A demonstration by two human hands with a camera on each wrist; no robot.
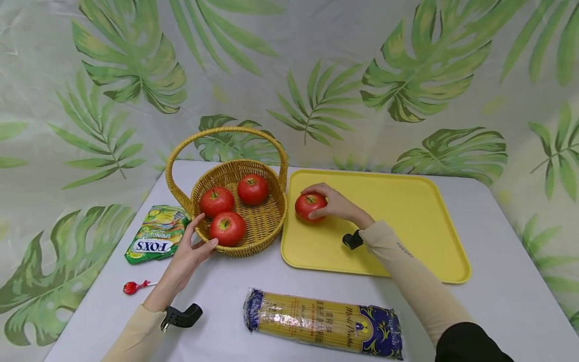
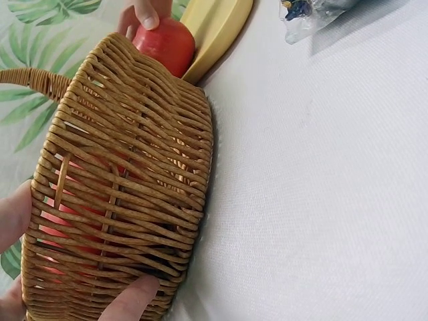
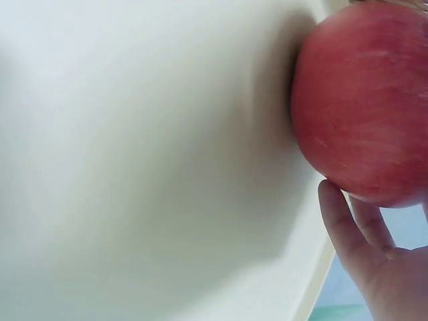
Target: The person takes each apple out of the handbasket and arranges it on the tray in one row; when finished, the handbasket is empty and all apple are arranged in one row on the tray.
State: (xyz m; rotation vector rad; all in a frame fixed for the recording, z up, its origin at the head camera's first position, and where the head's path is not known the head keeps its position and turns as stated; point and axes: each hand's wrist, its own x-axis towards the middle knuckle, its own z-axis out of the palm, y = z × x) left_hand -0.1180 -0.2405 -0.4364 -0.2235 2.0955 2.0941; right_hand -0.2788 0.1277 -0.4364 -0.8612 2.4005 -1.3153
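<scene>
My left hand grips the near left side of a woven wicker basket, its thumb at the rim beside the front apple. Its fingers press the weave from outside in the left wrist view. Two more red apples, one at the left and one at the back, lie in the basket. My right hand holds another red apple at the left end of a yellow tray, with fingers and thumb around its sides. That apple fills the right wrist view's upper right.
A green Fox's candy bag lies left of the basket, partly behind my left hand. Nearer the front is a red lollipop. A pack of spaghetti lies along the front of the white table. The basket's tall handle arches up.
</scene>
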